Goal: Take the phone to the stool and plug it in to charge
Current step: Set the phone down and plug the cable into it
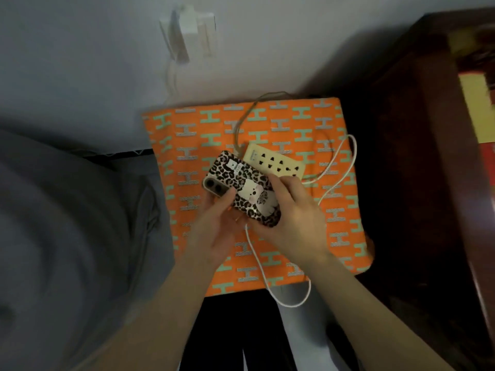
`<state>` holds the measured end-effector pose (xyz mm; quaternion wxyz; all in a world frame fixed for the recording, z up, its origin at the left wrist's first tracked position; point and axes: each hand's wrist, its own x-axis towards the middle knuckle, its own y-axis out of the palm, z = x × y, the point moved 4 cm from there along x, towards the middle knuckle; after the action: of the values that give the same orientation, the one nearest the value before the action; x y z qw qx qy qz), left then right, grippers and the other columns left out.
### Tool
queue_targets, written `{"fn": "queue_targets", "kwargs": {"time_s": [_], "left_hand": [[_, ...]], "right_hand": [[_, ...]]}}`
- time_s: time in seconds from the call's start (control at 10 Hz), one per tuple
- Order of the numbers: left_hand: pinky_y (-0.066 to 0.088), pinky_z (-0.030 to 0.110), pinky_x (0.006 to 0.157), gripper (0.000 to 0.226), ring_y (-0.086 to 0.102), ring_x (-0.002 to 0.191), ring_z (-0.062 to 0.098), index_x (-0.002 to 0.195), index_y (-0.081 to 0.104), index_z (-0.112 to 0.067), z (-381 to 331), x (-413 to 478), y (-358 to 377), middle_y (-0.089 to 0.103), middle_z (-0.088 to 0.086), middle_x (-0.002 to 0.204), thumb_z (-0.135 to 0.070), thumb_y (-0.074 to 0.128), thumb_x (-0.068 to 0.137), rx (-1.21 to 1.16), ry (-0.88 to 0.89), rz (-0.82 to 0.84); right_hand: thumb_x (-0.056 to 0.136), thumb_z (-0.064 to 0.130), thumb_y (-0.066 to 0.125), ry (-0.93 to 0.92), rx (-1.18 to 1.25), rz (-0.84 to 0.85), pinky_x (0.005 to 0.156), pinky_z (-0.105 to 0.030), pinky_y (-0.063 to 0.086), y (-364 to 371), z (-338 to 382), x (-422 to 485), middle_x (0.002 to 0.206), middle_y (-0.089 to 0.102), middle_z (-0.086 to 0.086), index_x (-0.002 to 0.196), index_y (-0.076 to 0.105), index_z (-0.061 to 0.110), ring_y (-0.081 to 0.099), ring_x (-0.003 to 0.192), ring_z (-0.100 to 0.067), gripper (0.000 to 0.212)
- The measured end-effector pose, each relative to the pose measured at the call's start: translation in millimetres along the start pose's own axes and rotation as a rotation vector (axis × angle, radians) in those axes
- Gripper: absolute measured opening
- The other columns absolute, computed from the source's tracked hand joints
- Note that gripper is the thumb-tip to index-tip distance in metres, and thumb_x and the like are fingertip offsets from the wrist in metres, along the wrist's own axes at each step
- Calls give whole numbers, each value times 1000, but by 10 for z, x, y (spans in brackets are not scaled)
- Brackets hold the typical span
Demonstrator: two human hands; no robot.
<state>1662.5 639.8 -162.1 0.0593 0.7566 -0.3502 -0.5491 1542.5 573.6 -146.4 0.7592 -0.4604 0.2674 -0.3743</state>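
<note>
Phone [241, 190] held in both hands' grip above stool [267, 269], face-down.

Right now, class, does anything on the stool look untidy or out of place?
Mildly: the white charging cable sprawls in loose loops, one hanging over the orange cushion front edge. The power strip lies askew.

You face a pale grey wall [80, 62], dimly lit. A white socket block [191, 28] sits high on it, blurred, with a thin lead hanging below. Right of the socket block and lower, dark red-brown wooden furniture [417, 156] runs down the frame edge. Lower left of the socket block lies grey bedding [59, 223]. Well below it, the floor shows pale [300, 344] between dark shapes.
</note>
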Motion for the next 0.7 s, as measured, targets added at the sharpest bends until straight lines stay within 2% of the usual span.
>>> {"fn": "queue_targets", "kwargs": {"time_s": [0.1,0.2,0.3,0.4,0.5,0.6,0.7], "left_hand": [[58,31,67,21,61,87,20,115,46,-15,87,90,-129,58,6,101,-13,44,95,-52,47,-49],[52,43,86,30,60,106,29,125,46,-13,150,169,-392,56,12,124,-11,44,95,-47,73,-75],[48,51,96,42,52,125,31,136,44,-16,94,175,-523,52,9,140,-12,45,94,-59,95,-80],[40,59,101,40,49,128,33,134,47,-20,52,211,-621,52,10,141,-14,46,94,-75,98,-103],[43,59,100,29,51,126,31,120,57,-22,12,232,-638,58,8,134,-16,46,94,-96,93,-82],[48,50,99,30,53,126,27,123,56,-17,7,235,-644,57,9,135,-16,47,94,-200,52,-105],[35,43,111,42,50,128,25,135,46,-8,26,234,-664,53,12,140,-18,47,94,-275,5,-113]], "right_hand": [[71,52,75,2,63,66,75,-36,55,243,-38,-92,125,56,-5,138,46,14,59,107,-24,82],[80,51,69,63,240,64,80,-34,54,293,-130,-193,124,59,-3,130,53,18,60,107,-21,62],[88,31,68,154,245,-95,79,-38,55,203,-279,-314,104,69,-2,108,68,17,62,96,-19,25],[90,26,66,212,19,-56,74,-40,51,228,-387,-407,92,72,-1,94,73,17,59,90,-24,12],[90,31,65,261,-115,-15,75,-38,43,294,-433,-438,86,70,0,90,73,17,58,89,-24,16],[88,27,67,282,-178,41,77,-42,44,367,-425,-396,90,69,-3,89,71,14,58,94,-29,13],[85,14,68,255,-86,43,73,-36,43,348,-346,-328,91,69,-5,90,67,13,60,90,-30,5]]}}
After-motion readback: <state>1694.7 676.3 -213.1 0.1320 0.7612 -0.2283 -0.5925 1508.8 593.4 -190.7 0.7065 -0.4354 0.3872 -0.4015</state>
